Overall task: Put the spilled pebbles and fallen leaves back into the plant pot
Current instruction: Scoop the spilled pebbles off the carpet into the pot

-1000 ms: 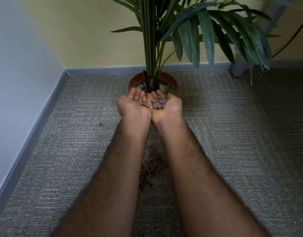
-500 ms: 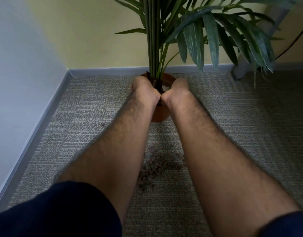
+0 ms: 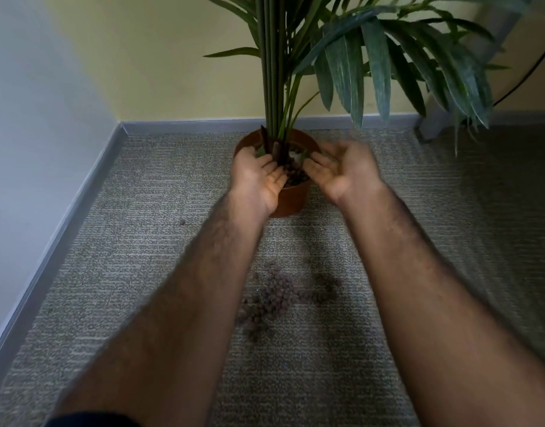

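Note:
A brown plant pot [image 3: 291,200] with a tall green palm [image 3: 351,57] stands on the carpet near the back wall. Brown pebbles [image 3: 297,175] lie inside it between my hands. My left hand [image 3: 258,177] is palm up over the pot's left rim, fingers apart and empty. My right hand [image 3: 342,171] is palm up at the pot's right rim, fingers spread, nothing in it. A heap of spilled pebbles [image 3: 280,298] lies on the carpet between my forearms. One stray pebble [image 3: 182,222] lies further left.
Grey carpet [image 3: 141,272] runs to a grey skirting board [image 3: 64,229] along the left wall and another at the back. A black cable [image 3: 529,72] and a grey stand foot [image 3: 434,127] are at the far right.
One second ago both hands were cupped together full of pebbles in front of the pot. They tipped over the pot, and now they have turned palm up, apart and empty.

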{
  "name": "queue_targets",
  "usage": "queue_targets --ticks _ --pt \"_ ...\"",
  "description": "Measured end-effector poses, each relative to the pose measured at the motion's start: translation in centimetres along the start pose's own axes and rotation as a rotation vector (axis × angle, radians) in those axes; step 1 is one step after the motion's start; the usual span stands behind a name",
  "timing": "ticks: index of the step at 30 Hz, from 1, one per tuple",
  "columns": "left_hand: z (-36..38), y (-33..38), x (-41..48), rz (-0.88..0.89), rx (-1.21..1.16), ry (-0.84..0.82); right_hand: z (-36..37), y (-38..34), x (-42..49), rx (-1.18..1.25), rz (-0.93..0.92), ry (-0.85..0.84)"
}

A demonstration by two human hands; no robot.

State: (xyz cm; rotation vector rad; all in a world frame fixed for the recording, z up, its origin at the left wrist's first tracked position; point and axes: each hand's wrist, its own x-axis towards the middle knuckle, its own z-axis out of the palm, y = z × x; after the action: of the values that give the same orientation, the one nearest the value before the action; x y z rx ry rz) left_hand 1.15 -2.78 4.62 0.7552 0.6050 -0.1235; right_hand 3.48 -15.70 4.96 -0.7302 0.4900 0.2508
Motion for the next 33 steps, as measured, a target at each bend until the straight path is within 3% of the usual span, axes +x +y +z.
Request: queue_targets --ticks 4,6,9,12,15,18,22,24,29,33 --pt "-6.9 -1.5 -0.2 0.308 0.285 0.052 -6.6 3.1 -1.0 -0.171 -0.153 0.054" --pt "-10.9 -2.5 -0.3 0.52 0.465 0.263 -9.9 5.5 -1.4 -0.387 -0.29 0.207" --pt "-17.8 -3.4 0.6 0.749 0.951 0.636 -15.5 9.6 -2.0 -1.018 -0.521 0.43" --pt "-23.9 -2.4 2.5 0.727 1.413 0.69 -19.7 13.0 -2.7 -1.548 -0.565 0.326" --pt "-27.3 -0.2 4.4 0.607 1.607 0.498 -21.1 14.4 -2.8 -1.957 -0.566 0.227" --pt "-28.3 1.7 6.1 0.542 1.705 0.286 -20.6 14.4 -2.9 -2.006 -0.544 0.246" --pt "-27.7 2.5 7.2 0.493 1.767 0.142 -20.5 14.6 -3.0 -2.053 -0.555 0.261" --pt "-27.1 1.5 6.4 0.524 1.744 0.162 -20.5 14.7 -3.1 -2.059 -0.552 0.258" --pt "-25.1 -3.5 1.8 0.807 1.481 0.252 -20.6 14.7 -3.0 -2.0 -0.577 0.267" --pt "-24.7 -5.4 1.0 0.978 1.39 0.452 -20.9 14.6 -2.9 -1.901 -0.62 0.271"
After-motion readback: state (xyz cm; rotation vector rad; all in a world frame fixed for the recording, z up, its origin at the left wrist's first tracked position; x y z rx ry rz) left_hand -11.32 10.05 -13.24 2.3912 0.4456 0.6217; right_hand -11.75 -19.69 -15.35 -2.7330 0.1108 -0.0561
